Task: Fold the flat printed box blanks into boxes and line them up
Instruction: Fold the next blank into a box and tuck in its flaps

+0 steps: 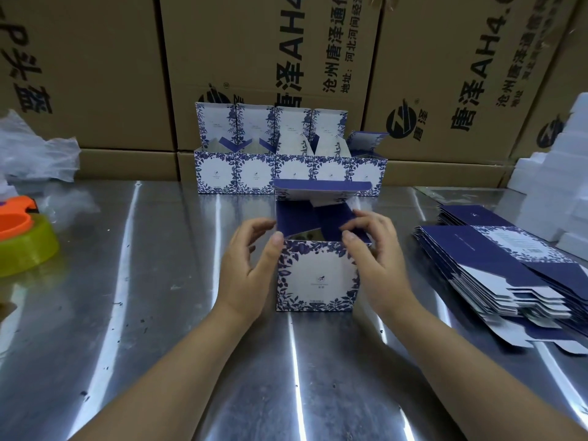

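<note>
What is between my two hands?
In the head view, an open blue-and-white floral cardboard box stands between your left hand and right hand, both holding it.

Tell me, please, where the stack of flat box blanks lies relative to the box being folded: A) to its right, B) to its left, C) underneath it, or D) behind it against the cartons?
A: the stack of flat blanks lies on the metal table to the right of the box.

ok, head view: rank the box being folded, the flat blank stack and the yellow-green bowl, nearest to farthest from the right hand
1. box being folded: centre, the right hand grips its top edge.
2. flat blank stack: off to the right.
3. yellow-green bowl: far left.
</note>
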